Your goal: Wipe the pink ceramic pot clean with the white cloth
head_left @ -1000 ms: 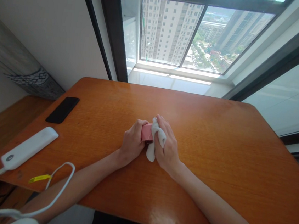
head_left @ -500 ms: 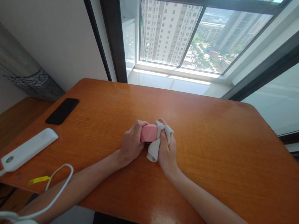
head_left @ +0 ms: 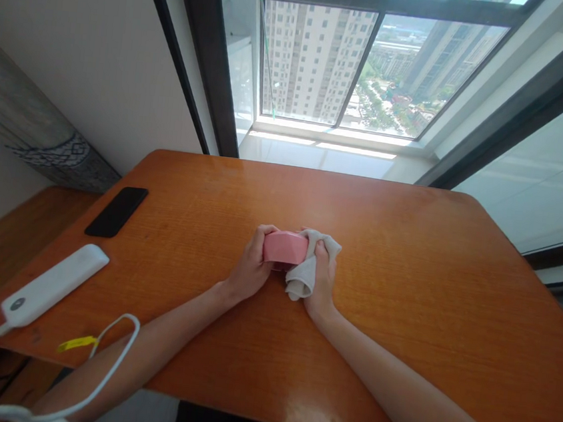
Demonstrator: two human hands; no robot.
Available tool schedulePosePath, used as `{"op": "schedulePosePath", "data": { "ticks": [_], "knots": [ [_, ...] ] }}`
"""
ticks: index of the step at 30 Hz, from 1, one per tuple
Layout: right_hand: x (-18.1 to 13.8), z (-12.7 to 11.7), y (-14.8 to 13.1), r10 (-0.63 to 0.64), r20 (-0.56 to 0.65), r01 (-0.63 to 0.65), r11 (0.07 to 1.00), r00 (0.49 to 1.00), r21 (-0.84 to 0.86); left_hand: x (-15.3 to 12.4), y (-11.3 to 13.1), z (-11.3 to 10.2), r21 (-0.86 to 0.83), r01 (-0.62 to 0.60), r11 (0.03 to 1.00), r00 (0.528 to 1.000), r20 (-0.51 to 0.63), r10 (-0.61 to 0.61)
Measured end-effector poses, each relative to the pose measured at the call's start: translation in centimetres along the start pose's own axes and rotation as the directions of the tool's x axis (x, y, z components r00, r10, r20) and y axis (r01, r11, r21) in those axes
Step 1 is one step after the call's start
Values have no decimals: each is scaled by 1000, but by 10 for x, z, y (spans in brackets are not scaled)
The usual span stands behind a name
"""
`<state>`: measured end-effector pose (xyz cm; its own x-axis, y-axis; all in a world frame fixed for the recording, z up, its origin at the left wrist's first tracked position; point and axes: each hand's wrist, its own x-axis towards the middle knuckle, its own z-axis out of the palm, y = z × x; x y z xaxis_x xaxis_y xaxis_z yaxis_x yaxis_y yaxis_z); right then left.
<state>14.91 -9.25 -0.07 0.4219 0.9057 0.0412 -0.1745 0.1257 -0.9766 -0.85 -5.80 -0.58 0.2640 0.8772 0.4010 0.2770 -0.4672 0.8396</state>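
A small pink faceted object (head_left: 285, 247) is held just above the middle of the orange wooden table (head_left: 406, 264). My left hand (head_left: 249, 268) is wrapped round its left end. My right hand (head_left: 323, 279) is closed on a crumpled white cloth (head_left: 305, 270) and presses it against the object's right end. The cloth bunches between my right fingers and hangs a little below the object.
A black phone (head_left: 116, 211) lies flat at the table's left side. Nearer me on the left lies a white power strip (head_left: 52, 284) with a white cable (head_left: 109, 361) and a yellow tag (head_left: 75, 343). A large window (head_left: 358, 58) stands beyond the far edge.
My right hand with the cloth has slid from the top of the pink object to its right end, so more of the object shows. My left hand kept its grip.
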Motion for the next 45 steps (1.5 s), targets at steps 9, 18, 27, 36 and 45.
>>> {"op": "schedulePosePath", "data": {
  "ticks": [9,18,27,36,45],
  "knots": [
    [7,-14,-9,-315,98,330,910,944,-249,0,7,1,65,-6,998,991,133,-2],
    [14,-11,-46,-465,552,717,528,693,-455,-7,10,2,86,-106,991,994,50,102],
    [8,-16,-44,-479,587,745,548,652,-381,-14,11,3,118,-38,992,998,58,31],
    [5,-19,-19,-433,373,549,779,821,-304,-13,5,5,205,-46,978,999,37,39],
    [1,-12,-32,-521,529,726,607,670,-323,-14,6,6,206,-4,978,999,37,-4]
  ]
}}
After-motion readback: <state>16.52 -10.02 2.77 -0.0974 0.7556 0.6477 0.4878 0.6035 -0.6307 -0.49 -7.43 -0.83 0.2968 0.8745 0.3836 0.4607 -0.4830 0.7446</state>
